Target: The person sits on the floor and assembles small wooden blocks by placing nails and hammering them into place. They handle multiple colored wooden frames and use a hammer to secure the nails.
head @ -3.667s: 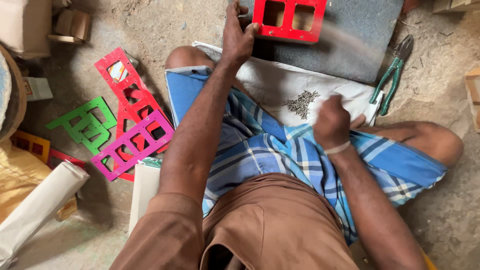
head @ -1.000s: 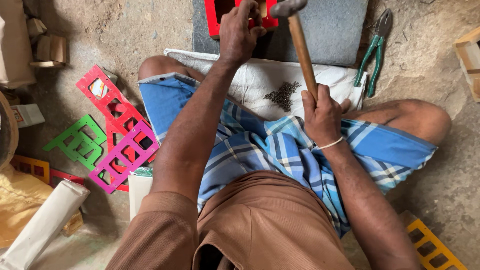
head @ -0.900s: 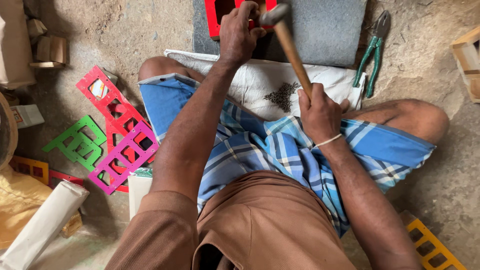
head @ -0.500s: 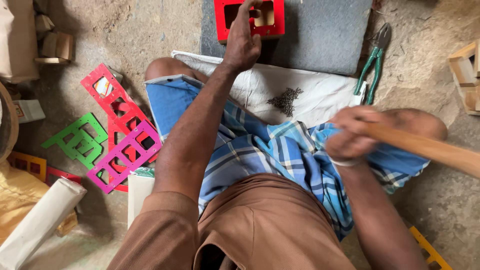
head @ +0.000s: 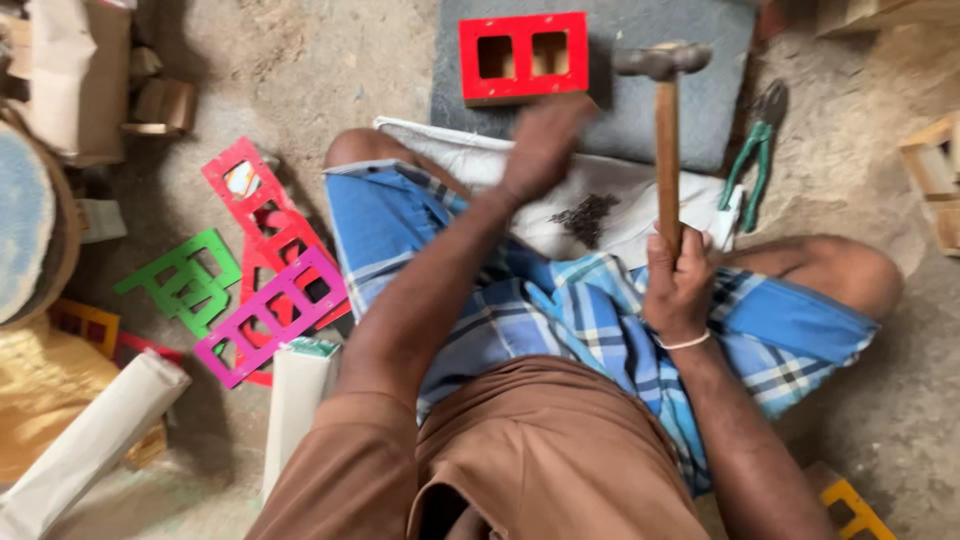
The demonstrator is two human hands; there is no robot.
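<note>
My right hand (head: 678,285) grips the wooden handle of a hammer (head: 665,130), held upright with its metal head over the grey slab (head: 690,110). A red frame with two square openings (head: 523,56) lies on that slab ahead of me. My left hand (head: 545,145) is blurred, hovering just below the red frame and above a white cloth (head: 520,215); its fingers look loosely curled and I see nothing in them. A small pile of dark nails (head: 585,217) rests on the cloth.
Green-handled pliers (head: 752,165) lie right of the cloth. Red (head: 245,185), green (head: 185,280) and magenta (head: 275,315) cut-out frames are scattered on the floor at left, with white rolls (head: 95,440) nearby. Wooden boxes (head: 935,180) stand at right, a yellow frame (head: 850,505) at bottom right.
My left hand has come off the red frame and pulled back toward me. The hammer, swung out to the right half a second ago, is upright again near the slab.
</note>
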